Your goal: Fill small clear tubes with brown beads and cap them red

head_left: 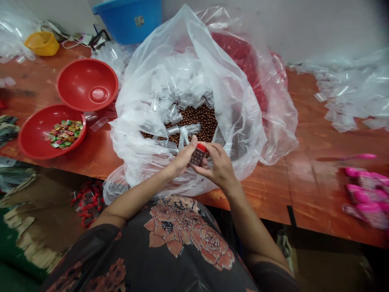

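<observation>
A small clear container with a red cap [198, 155], full of brown balls, is gripped between my two hands over the near edge of a big plastic bag [243, 101]. My left hand [184, 157] has its thumb and fingers closed on the container's left side. From the right, my right hand [219, 164] curls its fingers around the red cap and the lower side. Just beyond my hands lie loose brown balls [197, 121] inside the bag. Heaped clear plastic containers [182, 83] rest on top of them.
Two red bowls [68, 77] stand at the left; the nearer holds small wrapped pieces [67, 133]. A blue tub [130, 20] and a yellow basket [42, 43] are behind. Pink-topped items [367, 194] and clear containers [349, 89] lie right. Red-capped items [88, 200] sit below the table's left edge.
</observation>
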`<state>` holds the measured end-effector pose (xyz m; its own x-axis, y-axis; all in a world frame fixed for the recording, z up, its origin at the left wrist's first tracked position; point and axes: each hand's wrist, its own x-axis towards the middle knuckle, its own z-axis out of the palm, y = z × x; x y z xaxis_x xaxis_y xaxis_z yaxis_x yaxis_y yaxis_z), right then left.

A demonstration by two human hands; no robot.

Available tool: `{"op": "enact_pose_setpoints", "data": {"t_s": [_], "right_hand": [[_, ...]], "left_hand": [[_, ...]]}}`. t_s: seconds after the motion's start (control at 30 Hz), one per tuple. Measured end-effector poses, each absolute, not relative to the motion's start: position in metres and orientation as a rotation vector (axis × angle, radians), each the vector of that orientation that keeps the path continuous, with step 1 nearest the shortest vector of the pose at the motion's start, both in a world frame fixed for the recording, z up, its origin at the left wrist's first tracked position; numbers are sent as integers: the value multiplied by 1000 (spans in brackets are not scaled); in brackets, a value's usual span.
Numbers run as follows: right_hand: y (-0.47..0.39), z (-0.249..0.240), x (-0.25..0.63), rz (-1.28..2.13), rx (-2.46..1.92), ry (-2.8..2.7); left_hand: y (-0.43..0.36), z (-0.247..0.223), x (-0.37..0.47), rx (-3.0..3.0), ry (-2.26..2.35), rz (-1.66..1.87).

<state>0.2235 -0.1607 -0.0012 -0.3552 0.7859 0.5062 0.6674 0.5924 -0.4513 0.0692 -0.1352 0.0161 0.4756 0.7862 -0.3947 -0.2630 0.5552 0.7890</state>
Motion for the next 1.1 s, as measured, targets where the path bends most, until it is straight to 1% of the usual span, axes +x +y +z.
{"op": "enact_pose_setpoints", "data": {"t_s": [0.13,0.27,0.33,0.4,0.5,0.6,0.7,0.77,0.87,0.93,1.1], "right_hand": [[-160,-4,220,158,-1042,-2129],[-160,-2,220,173,-980,-2138],[-162,1,222,315,-995,-2136],[-163,2,226,580,-1067,-2033],[-164,-3,231,989,-1207,-1600],[-165,-11,228,1145,-1269,-1202],[-169,-13,219,1058,-1272,-1122],[-171,-10,213,953,-1274,-1306],[-175,-5,210,717,-1256,-1770],[-176,-3,208,565,-1218,-1986],[-175,-2,206,339,-1159,-2136]], "left_hand": [[-142,15,79,661,803,837],[-147,14,79,630,731,853],[-147,15,75,628,696,846],[-146,18,71,634,671,847],[-143,21,64,647,677,800],[-141,21,61,658,735,706],[-142,19,63,675,765,644],[-142,17,64,675,784,611],[-141,16,65,634,793,581],[-140,17,64,590,769,588],[-141,20,60,555,780,622]]}}
